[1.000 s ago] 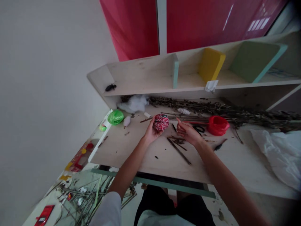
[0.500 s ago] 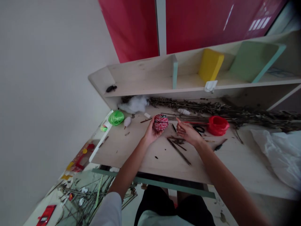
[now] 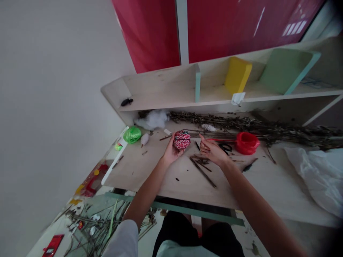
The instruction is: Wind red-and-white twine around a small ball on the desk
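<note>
My left hand (image 3: 171, 154) cups a round ball of red, white and dark green twine (image 3: 182, 139), with the fingers and thumb around its left side and underside. The ball's surface shows lengthwise grooves. Just right of the ball and apart from it is my right hand (image 3: 212, 150). Its index finger points up and left while the other fingers curl in. Whatever those fingers may hold is too small to see. Behind the right hand lie black-handled scissors (image 3: 225, 147), partly hidden, and a roll of red plastic string (image 3: 247, 143). Short brown sticks (image 3: 203, 172) lie below the hands.
A green string ball (image 3: 132, 135), a small pale wrapped bulb (image 3: 144, 139) and white stuffing (image 3: 154, 119) sit at left. Dried stalks (image 3: 241, 123) line the back under the shelf (image 3: 160, 100). A translucent plastic bag (image 3: 316, 175) lies at right. Stems litter the floor at lower left.
The twine ball has turned slightly in my left hand, so its grooves show more clearly. My right hand stays almost in place. The view has shifted a little.
</note>
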Available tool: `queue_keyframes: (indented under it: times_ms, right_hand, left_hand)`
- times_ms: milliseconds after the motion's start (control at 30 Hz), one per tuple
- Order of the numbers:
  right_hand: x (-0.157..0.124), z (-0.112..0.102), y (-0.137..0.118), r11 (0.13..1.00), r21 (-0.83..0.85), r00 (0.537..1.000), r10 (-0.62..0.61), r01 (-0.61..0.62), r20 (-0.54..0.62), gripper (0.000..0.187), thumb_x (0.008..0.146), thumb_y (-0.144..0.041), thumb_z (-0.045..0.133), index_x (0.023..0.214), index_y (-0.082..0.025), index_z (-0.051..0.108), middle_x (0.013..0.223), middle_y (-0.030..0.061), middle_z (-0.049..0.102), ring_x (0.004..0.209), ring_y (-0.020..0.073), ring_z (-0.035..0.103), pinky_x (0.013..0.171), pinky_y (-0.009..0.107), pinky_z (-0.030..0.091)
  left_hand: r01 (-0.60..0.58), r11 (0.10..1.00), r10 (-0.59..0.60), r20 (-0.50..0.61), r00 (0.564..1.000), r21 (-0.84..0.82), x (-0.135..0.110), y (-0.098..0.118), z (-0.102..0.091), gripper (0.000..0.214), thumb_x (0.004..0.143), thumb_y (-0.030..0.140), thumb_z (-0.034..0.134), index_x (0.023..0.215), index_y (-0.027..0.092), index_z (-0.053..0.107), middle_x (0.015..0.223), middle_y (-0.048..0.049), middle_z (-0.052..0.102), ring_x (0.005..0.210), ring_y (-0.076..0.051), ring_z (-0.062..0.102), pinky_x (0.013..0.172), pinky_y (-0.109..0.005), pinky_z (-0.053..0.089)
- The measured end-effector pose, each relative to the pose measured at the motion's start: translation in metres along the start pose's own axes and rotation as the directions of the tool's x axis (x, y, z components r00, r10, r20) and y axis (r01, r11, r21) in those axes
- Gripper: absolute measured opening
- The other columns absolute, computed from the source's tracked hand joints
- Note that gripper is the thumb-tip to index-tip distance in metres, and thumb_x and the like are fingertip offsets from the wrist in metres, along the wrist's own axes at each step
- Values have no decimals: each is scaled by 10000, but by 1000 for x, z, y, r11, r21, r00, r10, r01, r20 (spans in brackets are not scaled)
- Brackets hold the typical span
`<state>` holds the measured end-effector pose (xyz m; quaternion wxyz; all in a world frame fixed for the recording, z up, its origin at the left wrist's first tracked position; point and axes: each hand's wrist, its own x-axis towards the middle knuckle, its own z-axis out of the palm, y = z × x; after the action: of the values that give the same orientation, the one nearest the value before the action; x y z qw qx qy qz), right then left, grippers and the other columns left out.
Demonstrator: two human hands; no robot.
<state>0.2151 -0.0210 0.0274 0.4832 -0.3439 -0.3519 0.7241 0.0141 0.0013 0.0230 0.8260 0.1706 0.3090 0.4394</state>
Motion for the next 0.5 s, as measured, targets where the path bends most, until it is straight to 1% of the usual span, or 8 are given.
queue_keyframes:
  times_ms: [233, 333, 500]
  right_hand:
    - [2, -1, 1, 1000, -3, 1000, -1, 1, -12, 471, 586, -525, 806, 702, -205, 479, 533, -96, 267, 474, 51, 175, 425, 193, 196]
    - [2, -2, 2, 1000, -2, 1000, 5, -5, -14, 492, 589, -524, 807, 666, -200, 445, 532, -95, 266, 472, 48, 173, 423, 187, 193]
    - [1, 0, 1, 1000, -24, 1000, -7, 7, -10, 482, 618, -528, 788, 659, -203, 435, 535, -93, 251, 470, 50, 182, 421, 191, 209]
  left_hand:
    - [11, 1000, -11, -14, 1000, 3, -2, 1, 3, 598, 941, 554, 346, 1339, 131, 488, 855, -109, 721, 668, -176, 705, 475, -197, 549]
    - [0, 1000, 0, -2, 1000, 5, -3, 1, 3, 582, 941, 541, 365, 1346, 140, 483, 871, -106, 722, 668, -173, 704, 481, -201, 551]
    - [-23, 1000, 23, -10, 1000, 11, -2, 0, 2, 599, 934, 539, 392, 1398, 164, 434, 938, -115, 723, 664, -169, 699, 500, -217, 554]
